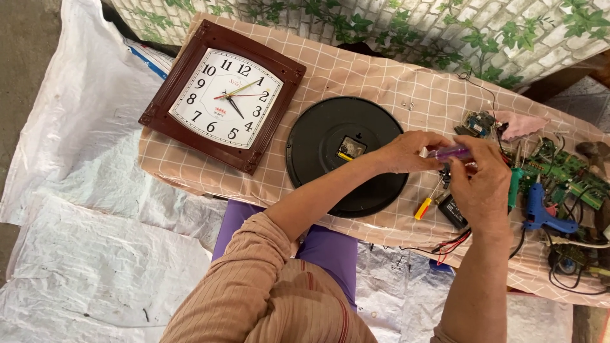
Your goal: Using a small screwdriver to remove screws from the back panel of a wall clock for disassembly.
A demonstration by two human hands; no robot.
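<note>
Your left hand (406, 152) and your right hand (484, 184) meet over the right side of the table, and together they hold a small tool with a clear purple handle (448, 152). Your left fingers are closed on its left end; your right thumb and fingers pinch its right end. Whether anything else sits in your right palm, you cannot tell from here.

Just below your left hand lies a round black clock (330, 152), face down, with its small square movement (351, 147) showing near the middle. Your left wrist crosses its right edge. Between your hands and below them lie a little screwdriver with a yellow and red handle (423, 208) and a small black box (452, 211), both on the checked peach cloth (356, 73) that covers the table.

To the right of your right hand lie a blue glue gun (540, 213), green circuit boards (565, 171) and loose red and black wires (452, 242). A pink rag (521, 122) lies further up.

Well to the left, a square wall clock with a brown frame (223, 95) lies face up, overhanging the cloth's far corner. White plastic sheeting (82, 190) covers the ground.
</note>
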